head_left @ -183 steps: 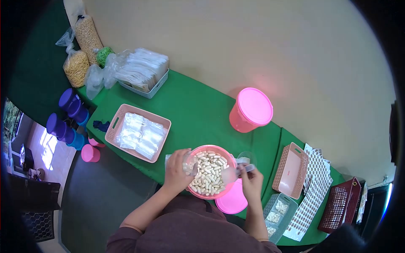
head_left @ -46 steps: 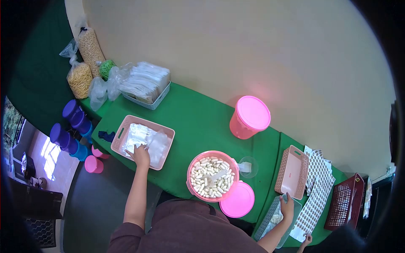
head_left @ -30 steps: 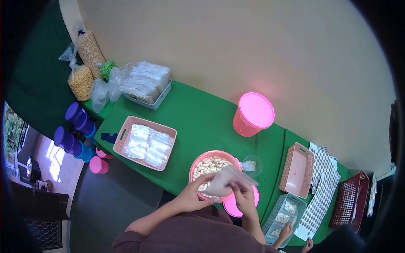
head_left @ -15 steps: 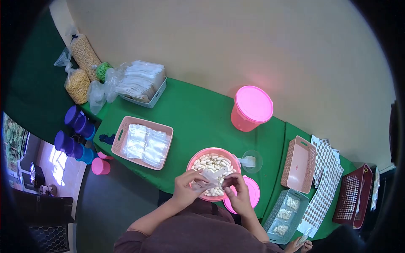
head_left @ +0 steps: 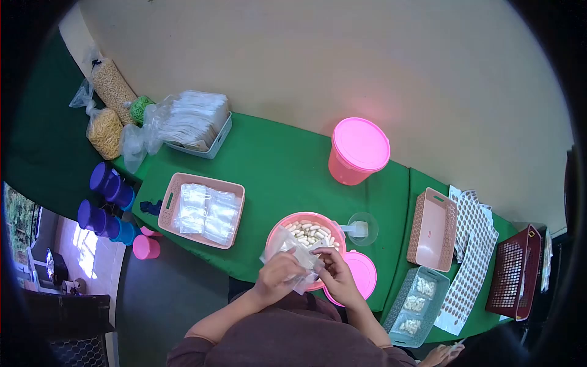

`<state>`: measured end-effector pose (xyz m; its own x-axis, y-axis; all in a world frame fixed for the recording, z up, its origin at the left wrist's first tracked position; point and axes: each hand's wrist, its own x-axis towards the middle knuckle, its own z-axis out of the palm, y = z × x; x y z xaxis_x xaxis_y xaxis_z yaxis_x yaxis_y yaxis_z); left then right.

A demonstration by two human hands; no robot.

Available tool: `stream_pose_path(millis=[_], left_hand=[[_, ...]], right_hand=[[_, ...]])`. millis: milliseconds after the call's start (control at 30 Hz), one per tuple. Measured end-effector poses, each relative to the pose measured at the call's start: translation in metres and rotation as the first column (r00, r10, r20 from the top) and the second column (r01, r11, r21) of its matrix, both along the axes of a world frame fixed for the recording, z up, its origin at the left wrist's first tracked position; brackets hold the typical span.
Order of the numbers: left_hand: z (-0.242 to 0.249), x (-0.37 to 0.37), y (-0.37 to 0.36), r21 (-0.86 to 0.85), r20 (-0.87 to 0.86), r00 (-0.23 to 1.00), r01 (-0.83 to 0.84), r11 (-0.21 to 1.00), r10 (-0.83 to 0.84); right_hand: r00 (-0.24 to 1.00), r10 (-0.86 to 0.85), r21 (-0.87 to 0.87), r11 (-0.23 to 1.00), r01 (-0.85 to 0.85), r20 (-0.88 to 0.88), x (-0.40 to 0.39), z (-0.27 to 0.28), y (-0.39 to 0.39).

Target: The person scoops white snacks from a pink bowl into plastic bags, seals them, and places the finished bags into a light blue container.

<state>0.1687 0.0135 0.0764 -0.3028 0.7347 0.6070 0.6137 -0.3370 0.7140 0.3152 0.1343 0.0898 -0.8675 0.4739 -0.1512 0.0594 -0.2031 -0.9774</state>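
Note:
A clear plastic bag (head_left: 309, 264) is spread between my hands over a round pink tub (head_left: 273, 230) of white capsules (head_left: 313, 232). My left hand (head_left: 278, 278) is closed around the bag's left side, with part of the plastic standing out beyond the fingers. My right hand (head_left: 338, 276) pinches the bag's right edge. What the bag holds, if anything, I cannot make out. A pink lid (head_left: 361, 276) lies beside the tub, partly behind my right hand. Right of the tub, a white scoop (head_left: 358, 229) rests on a clear round dish (head_left: 372, 240).
Flat bags (head_left: 208, 211) fill a pink basket (head_left: 169, 221) on the left. A lidded pink bucket (head_left: 358, 153) stands behind. To the right are an empty-looking basket (head_left: 432, 229), a grey basket (head_left: 404, 304) with filled packets, and label sheets (head_left: 468, 275). Another person's hand (head_left: 441, 355) shows at lower right.
The bag, bunched up between my fingers before, now spreads wider across the tub. My left hand has shifted right and turned over it. The other person's hands have moved slightly right.

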Motion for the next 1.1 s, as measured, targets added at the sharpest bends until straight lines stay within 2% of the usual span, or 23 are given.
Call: stream_pose_path(millis=[33,100,133,167,200,233,300,367,433,533,600,633,733,833,933,967,1000,1033,1067,1100], left_hand=[[0.003,0.001,-0.002,-0.003,0.003,1.000,0.001,1.000,-0.001],[0.009,0.001,-0.005,-0.030,-0.168,0.970,0.171,0.985,-0.174],[0.001,0.000,-0.009,-0.105,-0.176,0.956,0.218,0.970,-0.234],[0.000,0.003,-0.007,-0.106,-0.176,0.956,0.218,0.970,-0.234],[0.007,0.008,-0.002,-0.155,-0.223,0.965,0.105,0.982,-0.138],[0.011,0.010,0.002,-0.196,-0.275,0.961,-0.012,0.981,-0.043],[0.007,0.006,0.006,-0.250,-0.287,0.955,-0.003,0.968,-0.071],[0.007,0.004,0.008,-0.307,-0.292,0.950,0.011,0.952,-0.105],[0.015,0.005,0.007,-0.464,-0.240,0.945,0.089,0.881,-0.222],[0.009,0.009,0.007,-0.368,-0.256,0.955,0.050,0.929,-0.152],[0.000,0.007,0.006,-0.311,-0.218,0.971,0.029,0.950,-0.101],[-0.002,0.006,0.006,-0.251,-0.179,0.983,0.000,0.968,-0.046],[-0.001,0.003,0.003,-0.299,-0.178,0.984,-0.041,0.953,-0.013],[-0.003,0.002,0.003,-0.228,-0.132,0.991,0.004,0.974,-0.035],[-0.007,0.001,0.007,-0.138,-0.078,0.993,0.081,0.987,-0.093],[-0.006,0.000,0.007,-0.138,-0.078,0.993,0.083,0.987,-0.094],[-0.004,-0.001,0.008,-0.111,0.002,0.996,0.084,0.990,-0.085],[-0.003,-0.003,0.007,-0.086,0.080,0.994,0.083,0.993,-0.076],[-0.003,-0.003,0.006,-0.086,0.079,0.994,0.082,0.993,-0.076],[-0.004,-0.003,0.005,-0.085,0.234,0.969,0.097,0.992,-0.074]], right_hand=[[1.000,-0.001,-0.003,1.000,0.001,0.003,-0.001,0.000,-0.001],[1.000,0.022,0.174,0.984,-0.021,-0.007,-0.004,0.000,-0.002],[1.000,0.023,0.173,0.985,-0.021,-0.007,-0.004,0.002,-0.001],[1.000,0.004,0.282,0.959,-0.007,0.009,-0.003,0.005,0.001],[1.000,-0.016,0.389,0.921,0.006,0.022,-0.001,0.007,0.003],[1.000,-0.016,0.390,0.921,0.007,0.021,0.001,0.005,0.005],[0.981,0.046,0.388,0.914,-0.117,0.186,0.003,-0.002,0.005],[0.983,0.017,0.425,0.900,-0.094,0.181,0.001,0.005,0.000],[0.984,-0.010,0.458,0.886,-0.073,0.177,-0.001,0.011,-0.007],[0.969,0.005,0.495,0.859,-0.132,0.249,-0.003,0.015,-0.009],[0.959,0.013,0.323,0.940,-0.109,0.284,-0.003,0.016,-0.013],[0.959,0.013,0.323,0.940,-0.109,0.285,-0.003,0.016,-0.014],[0.955,-0.062,0.340,0.940,-0.042,0.291,-0.005,0.016,-0.017],[0.954,-0.153,0.411,0.911,0.035,0.257,-0.006,0.019,-0.017],[0.952,-0.131,0.314,0.948,0.040,0.275,-0.003,0.016,-0.012],[0.979,-0.088,0.251,0.967,0.039,0.185,-0.002,0.009,-0.009],[0.995,-0.050,0.188,0.982,0.032,0.090,0.000,0.004,-0.005],[0.995,-0.051,0.188,0.982,0.033,0.089,0.001,0.001,-0.002],[0.999,-0.024,0.215,0.976,0.032,-0.038,0.002,-0.002,0.000],[0.987,0.007,0.242,0.970,0.033,-0.163,0.004,-0.002,0.003]])
